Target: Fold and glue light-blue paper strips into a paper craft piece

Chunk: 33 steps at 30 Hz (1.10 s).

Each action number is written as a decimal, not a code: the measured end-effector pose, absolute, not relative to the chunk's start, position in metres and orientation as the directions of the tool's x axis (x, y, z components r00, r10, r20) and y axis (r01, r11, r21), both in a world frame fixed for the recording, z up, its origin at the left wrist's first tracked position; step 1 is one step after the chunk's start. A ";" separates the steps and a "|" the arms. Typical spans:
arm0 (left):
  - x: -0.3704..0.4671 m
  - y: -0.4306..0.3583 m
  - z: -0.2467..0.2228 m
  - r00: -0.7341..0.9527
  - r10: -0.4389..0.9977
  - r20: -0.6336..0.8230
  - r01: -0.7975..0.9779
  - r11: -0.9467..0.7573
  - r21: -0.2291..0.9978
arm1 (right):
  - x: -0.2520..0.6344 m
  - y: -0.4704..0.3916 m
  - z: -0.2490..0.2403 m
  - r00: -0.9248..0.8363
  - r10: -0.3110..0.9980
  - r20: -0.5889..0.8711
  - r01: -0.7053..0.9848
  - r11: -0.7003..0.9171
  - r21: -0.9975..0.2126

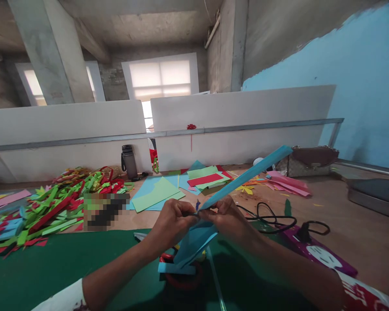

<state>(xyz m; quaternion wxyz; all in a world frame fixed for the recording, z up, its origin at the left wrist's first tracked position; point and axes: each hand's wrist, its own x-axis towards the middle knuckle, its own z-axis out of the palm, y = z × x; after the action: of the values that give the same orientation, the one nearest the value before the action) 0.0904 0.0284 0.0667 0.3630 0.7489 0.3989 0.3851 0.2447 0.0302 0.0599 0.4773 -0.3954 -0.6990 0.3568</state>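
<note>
Both the left hand (pixel 176 217) and the right hand (pixel 229 216) are closing thumb and fingers on a blue strip (pixel 246 178), their fingertips sitting side by side at its lower end. From that shared pinch, the paper is extending away, upward and to the right, its long axis slanting above the right hand, which is therefore lying nearer to the free end; the left hand is gripping only at the near end. Below the fingertips, a wider blue fold (pixel 196 244) is hanging between the forearms, above red scissor handles (pixel 181 284) on the green tabletop (pixel 84 259); whether fold and strip are forming one piece is hard to tell. A short blue band (pixel 176 268) is showing at the fold's foot, outside both grips.
</note>
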 end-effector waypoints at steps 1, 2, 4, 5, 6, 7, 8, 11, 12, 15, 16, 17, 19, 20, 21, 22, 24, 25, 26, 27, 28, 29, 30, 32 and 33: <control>0.091 0.029 0.067 0.378 0.880 0.289 0.320 -0.417 0.851 | 0.244 0.030 0.060 -0.236 0.888 0.395 0.214 0.444 -0.870; 0.091 0.029 0.068 0.368 0.882 0.293 0.325 -0.418 0.849 | 0.244 0.029 0.061 -0.239 0.885 0.399 0.219 0.449 -0.866; 0.088 0.029 0.071 0.381 0.875 0.300 0.333 -0.432 0.838 | 0.245 0.028 0.064 -0.222 0.895 0.387 0.235 0.435 -0.869; 0.085 0.030 0.074 0.398 0.865 0.305 0.331 -0.445 0.832 | 0.246 0.028 0.066 -0.203 0.905 0.374 0.232 0.415 -0.880; 0.082 0.030 0.077 0.412 0.856 0.313 0.321 -0.458 0.829 | 0.247 0.029 0.067 -0.178 0.916 0.359 0.215 0.393 -0.894; 0.077 0.031 0.079 0.418 0.848 0.325 0.306 -0.468 0.829 | 0.249 0.031 0.069 -0.146 0.926 0.349 0.176 0.372 -0.911; 0.072 0.032 0.081 0.374 0.858 0.351 0.288 -0.467 0.836 | 0.250 0.034 0.071 -0.113 0.935 0.337 0.102 0.349 -0.932; 0.059 0.036 0.079 0.231 0.910 0.344 0.136 -0.380 0.915 | 0.254 0.044 0.073 -0.040 0.961 0.273 -0.195 0.260 -0.946; 0.055 0.038 0.076 0.241 0.922 0.304 0.032 -0.321 0.947 | 0.254 0.048 0.073 -0.027 0.968 0.249 -0.263 0.234 -0.936; 0.051 0.042 0.065 0.322 0.937 0.138 -0.214 -0.070 0.974 | 0.253 0.053 0.072 -0.018 0.980 0.198 -0.357 0.179 -0.917; 0.051 0.043 0.062 0.357 0.928 0.103 -0.273 -0.001 0.962 | 0.252 0.053 0.072 -0.021 0.983 0.184 -0.378 0.162 -0.912; 0.051 0.044 0.059 0.388 0.918 0.084 -0.324 0.051 0.945 | 0.252 0.053 0.072 -0.026 0.985 0.169 -0.397 0.145 -0.906; 0.051 0.045 0.056 0.430 0.899 0.090 -0.402 0.101 0.910 | 0.251 0.053 0.072 -0.034 0.989 0.142 -0.429 0.114 -0.896; 0.051 0.046 0.054 0.432 0.896 0.098 -0.429 0.109 0.897 | 0.251 0.052 0.072 -0.036 0.991 0.132 -0.442 0.102 -0.891; 0.051 0.046 0.054 0.428 0.898 0.104 -0.448 0.111 0.887 | 0.251 0.052 0.072 -0.036 0.992 0.122 -0.454 0.092 -0.886; 0.052 0.046 0.053 0.421 0.900 0.112 -0.463 0.106 0.880 | 0.251 0.052 0.072 -0.035 0.993 0.113 -0.464 0.084 -0.882; 0.052 0.046 0.052 0.418 0.900 0.126 -0.487 0.104 0.867 | 0.250 0.052 0.070 -0.029 0.995 0.096 -0.484 0.070 -0.872; 0.053 0.045 0.052 0.426 0.896 0.129 -0.497 0.112 0.861 | 0.249 0.053 0.069 -0.023 0.996 0.089 -0.493 0.066 -0.868; 0.054 0.044 0.052 0.434 0.890 0.139 -0.508 0.114 0.854 | 0.249 0.053 0.068 -0.015 0.997 0.082 -0.501 0.064 -0.863; 0.055 0.043 0.052 0.440 0.885 0.153 -0.520 0.112 0.847 | 0.248 0.053 0.066 -0.006 0.997 0.077 -0.507 0.063 -0.860; 0.056 0.041 0.051 0.444 0.881 0.162 -0.527 0.111 0.843 | 0.247 0.053 0.065 0.001 0.997 0.073 -0.511 0.063 -0.857; 0.058 0.040 0.050 0.442 0.882 0.165 -0.531 0.109 0.840 | 0.247 0.054 0.063 0.007 0.998 0.069 -0.513 0.063 -0.856; 0.059 0.039 0.049 0.434 0.886 0.162 -0.535 0.108 0.838 | 0.247 0.054 0.062 0.009 0.998 0.067 -0.511 0.063 -0.857; 0.061 0.038 0.046 0.409 0.903 0.129 -0.546 0.129 0.828 | 0.247 0.054 0.060 0.004 0.998 0.068 -0.500 0.061 -0.864; 0.062 0.038 0.044 0.396 0.912 0.104 -0.554 0.147 0.819 | 0.247 0.054 0.060 -0.001 0.997 0.072 -0.489 0.062 -0.870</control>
<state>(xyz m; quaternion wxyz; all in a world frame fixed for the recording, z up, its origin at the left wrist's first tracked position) 0.0616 0.0382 0.0435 0.7257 0.4139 0.2165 0.5051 0.2467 0.0540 0.0597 0.6224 -0.3351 -0.3790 0.5972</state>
